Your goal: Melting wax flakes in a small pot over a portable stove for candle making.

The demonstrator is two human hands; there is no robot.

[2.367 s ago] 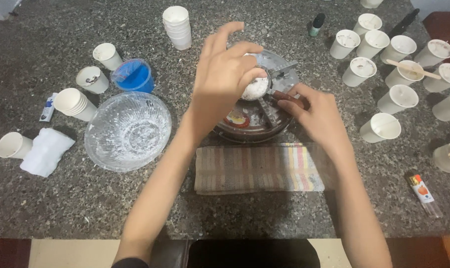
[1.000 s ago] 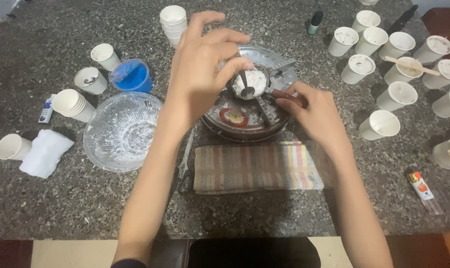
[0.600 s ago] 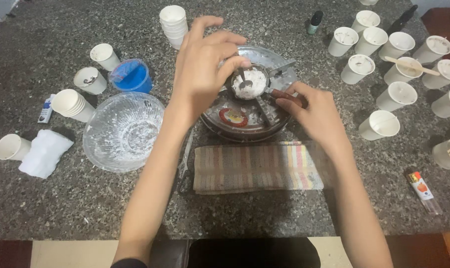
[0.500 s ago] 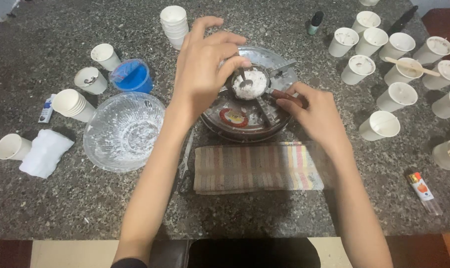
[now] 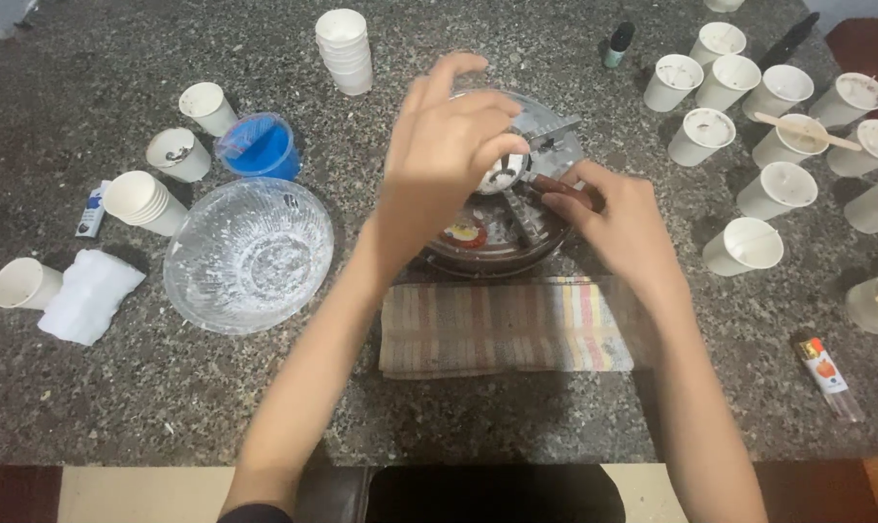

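Note:
My left hand [image 5: 444, 155] hovers over a small metal pot [image 5: 507, 175] of white flakes, fingers pinched on a small dark spoon that dips into it. The hand hides most of the pot and spoon. My right hand [image 5: 618, 223] grips the pot's brown handle [image 5: 553, 186] from the right. The pot rests on a round metal burner [image 5: 487, 263] at the middle of the speckled stone counter.
A striped cloth [image 5: 505, 327] lies in front of the burner. To the left are a glass bowl [image 5: 250, 254], a blue cup [image 5: 261, 148], paper cups, a cup stack [image 5: 345, 50] and a white cloth [image 5: 85, 295]. Several wax-filled paper cups [image 5: 749, 247] and a lighter [image 5: 826, 378] sit at right.
My left hand has swung right across the pot with the spoon and now covers most of it; my forearm hides the scissors. My right hand stays on the handle.

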